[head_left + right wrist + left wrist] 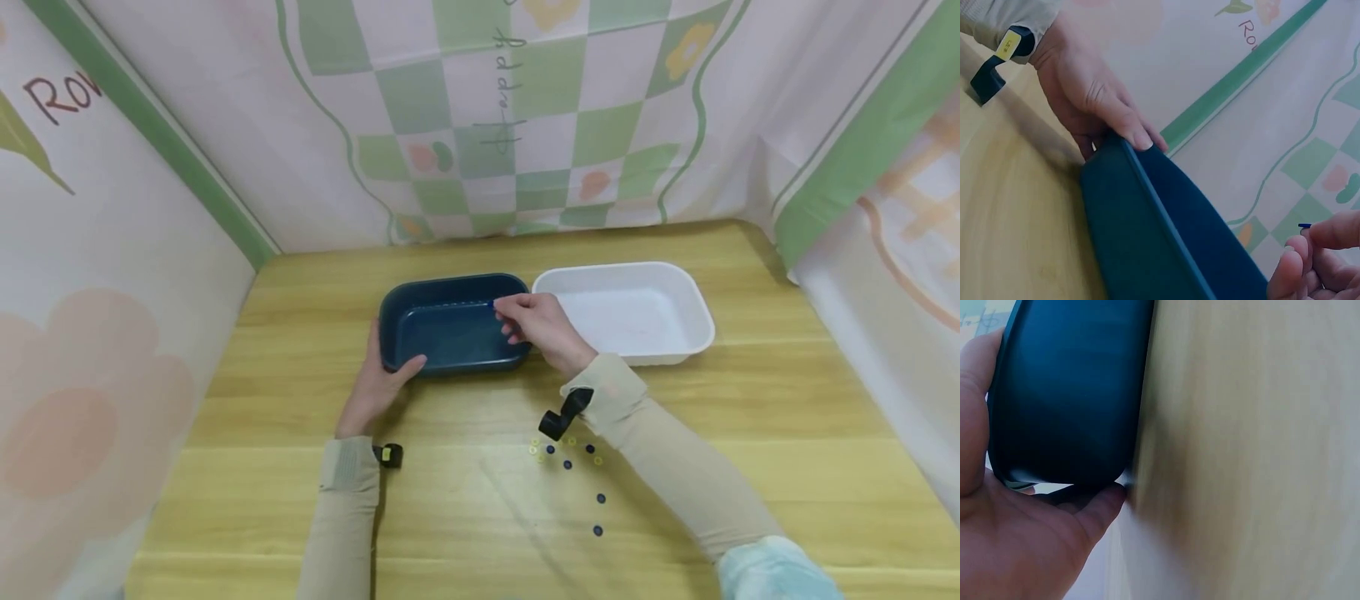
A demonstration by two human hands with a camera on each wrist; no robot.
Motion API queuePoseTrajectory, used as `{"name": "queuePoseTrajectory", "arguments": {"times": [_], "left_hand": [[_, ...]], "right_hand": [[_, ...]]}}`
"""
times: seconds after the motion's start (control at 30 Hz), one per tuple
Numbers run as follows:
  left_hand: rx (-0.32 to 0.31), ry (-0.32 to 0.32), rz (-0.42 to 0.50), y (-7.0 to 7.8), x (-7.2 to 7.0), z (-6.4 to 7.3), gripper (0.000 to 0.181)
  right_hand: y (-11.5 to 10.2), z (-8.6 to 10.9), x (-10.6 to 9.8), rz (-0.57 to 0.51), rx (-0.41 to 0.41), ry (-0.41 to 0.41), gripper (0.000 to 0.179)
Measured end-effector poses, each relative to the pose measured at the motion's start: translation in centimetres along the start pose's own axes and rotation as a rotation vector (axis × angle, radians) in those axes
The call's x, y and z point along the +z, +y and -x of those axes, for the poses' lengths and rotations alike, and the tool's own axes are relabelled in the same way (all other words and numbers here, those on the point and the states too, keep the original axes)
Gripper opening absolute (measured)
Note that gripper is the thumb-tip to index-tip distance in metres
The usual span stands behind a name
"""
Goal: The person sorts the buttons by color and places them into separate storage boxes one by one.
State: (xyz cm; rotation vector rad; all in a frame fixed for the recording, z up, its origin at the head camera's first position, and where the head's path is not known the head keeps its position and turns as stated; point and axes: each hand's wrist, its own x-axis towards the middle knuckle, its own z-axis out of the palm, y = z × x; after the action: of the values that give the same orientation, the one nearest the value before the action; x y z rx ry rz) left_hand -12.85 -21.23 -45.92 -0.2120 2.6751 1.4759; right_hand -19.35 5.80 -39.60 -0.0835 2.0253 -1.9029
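A dark teal rectangular basin (457, 337) stands on the table in the head view. My left hand (377, 385) grips its left end, with the thumb over the near rim and the fingers along the outside wall. Above the right part of that basin, my right hand (546, 327) pinches a small thin blue piece (1304, 225) between thumb and finger. Its full shape is hidden by the fingertips. On the table near the right forearm lie several small round pieces, some dark blue (567, 465) and some yellow rings (597, 460).
A white basin (622, 321) stands right beside the teal one, partly behind my right hand. The wooden table (300, 500) is bordered by patterned cloth (480, 108) at the back and both sides. Each wrist carries a black camera mount (562, 415).
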Motion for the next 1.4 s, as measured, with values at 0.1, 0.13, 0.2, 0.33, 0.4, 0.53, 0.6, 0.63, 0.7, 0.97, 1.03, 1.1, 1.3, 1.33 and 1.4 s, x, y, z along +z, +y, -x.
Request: {"name": "queuePoseTrajectory", "arguments": {"times": [0.1,0.13,0.2,0.33,0.4,0.53,0.6,0.63,0.7,0.97,1.03,1.1,1.3,1.33,1.4], "left_hand": [[-0.008,-0.004,0.01,0.0,0.1,0.0,0.102],[-0.008,-0.004,0.015,0.0,0.1,0.1,0.102],[-0.008,-0.004,0.023,0.0,0.1,0.1,0.103],[-0.007,-0.003,0.02,-0.1,0.1,0.1,0.103],[-0.011,-0.005,0.013,-0.2,0.1,0.1,0.103],[-0.016,-0.014,0.001,-0.4,0.2,0.1,0.102],[-0.016,-0.014,-0.003,-0.5,0.2,0.1,0.102],[-0.013,-0.017,-0.005,-0.5,0.3,0.0,0.102],[-0.012,-0.016,-0.001,-0.4,0.3,0.0,0.102],[-0.015,-0.016,-0.004,-0.2,0.5,-0.2,0.102],[-0.017,-0.015,-0.004,0.0,0.4,-0.1,0.102],[-0.02,-0.014,0.003,0.1,0.3,-0.1,0.102],[-0.008,-0.007,0.015,0.0,0.1,0.0,0.101],[-0.006,-0.008,0.013,0.0,0.1,0.0,0.101],[0.0,-0.01,0.012,0.0,0.1,0.0,0.101]], "right_hand": [[0.3,-0.1,0.1,-0.012,0.007,0.009,0.029],[0.4,-0.1,0.1,-0.016,0.009,0.01,0.028],[0.5,-0.1,0.1,-0.021,0.009,0.01,0.029],[0.6,0.0,0.1,-0.033,0.002,0.013,0.031],[0.6,0.0,0.1,-0.037,-0.001,0.013,0.033],[0.6,0.2,-0.2,-0.038,-0.01,0.027,0.036],[0.5,0.4,-0.5,-0.037,-0.022,0.038,0.035],[0.4,0.6,-0.7,-0.035,-0.031,0.045,0.034],[0.1,1.1,-1.2,-0.021,-0.05,0.059,0.033],[-0.5,6.3,-5.4,0.483,-0.21,0.045,0.029],[0.1,8.0,-6.5,0.697,-0.263,0.007,0.019],[1.2,9.5,-7.3,0.897,-0.3,-0.033,0.011],[6.1,12.6,-7.8,1.247,-0.385,-0.114,0.008],[6.7,12.9,-7.8,1.27,-0.405,-0.122,0.007],[7.7,13.2,-7.5,1.299,-0.422,-0.132,0.006]]}}
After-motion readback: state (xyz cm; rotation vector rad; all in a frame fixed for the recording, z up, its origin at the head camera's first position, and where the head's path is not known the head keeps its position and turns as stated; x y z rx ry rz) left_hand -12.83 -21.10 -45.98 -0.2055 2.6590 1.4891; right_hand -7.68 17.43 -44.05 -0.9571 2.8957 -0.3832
